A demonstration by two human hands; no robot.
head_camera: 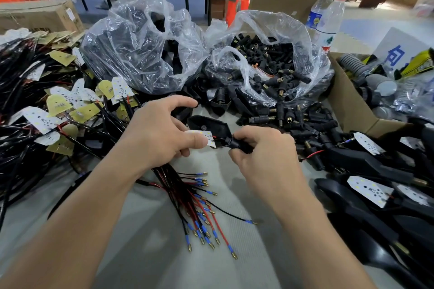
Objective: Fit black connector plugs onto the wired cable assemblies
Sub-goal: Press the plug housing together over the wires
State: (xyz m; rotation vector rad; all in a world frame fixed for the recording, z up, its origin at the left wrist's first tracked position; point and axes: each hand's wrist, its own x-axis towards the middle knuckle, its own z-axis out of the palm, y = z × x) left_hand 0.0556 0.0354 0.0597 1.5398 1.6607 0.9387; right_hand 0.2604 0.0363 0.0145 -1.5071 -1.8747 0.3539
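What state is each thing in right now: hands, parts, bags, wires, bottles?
left hand, pinches the LED board lying on the black housing.
right hand, grips a black connector plug at the housing's narrow end.
left bag, open at top.
right bag, open, full of loose plugs.
wire bundle, loose on the table, terminals bare.
water bottles, upright, capped.

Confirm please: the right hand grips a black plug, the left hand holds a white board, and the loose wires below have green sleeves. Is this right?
Not quite: in the head view the sleeves on the loose wires are blue, not green. The right hand does grip the black plug, and the left hand holds the white board.
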